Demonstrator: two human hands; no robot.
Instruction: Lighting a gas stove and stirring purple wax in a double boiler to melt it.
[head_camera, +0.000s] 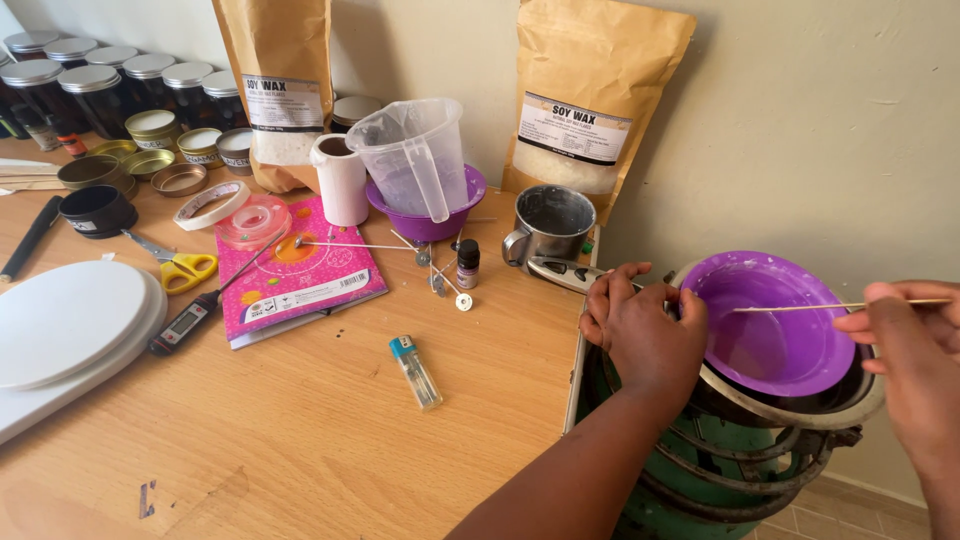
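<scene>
My left hand (645, 325) grips the left rim of a purple bowl (775, 320) that sits in a metal pot (800, 405) on a green burner stand. My right hand (910, 350) pinches a thin wooden skewer (800, 307) that reaches leftward over the bowl's inside. White residue streaks the bowl's wall.
On the wooden table lie a lighter (415, 371), a pink notebook (295, 270), yellow scissors (180, 265), a probe thermometer (185, 322), candle wicks (440, 275), a small dark bottle (467, 263) and a metal mug (550, 228). Two brown wax bags (590, 100), a clear jug (415, 155) and jars (100, 85) stand behind.
</scene>
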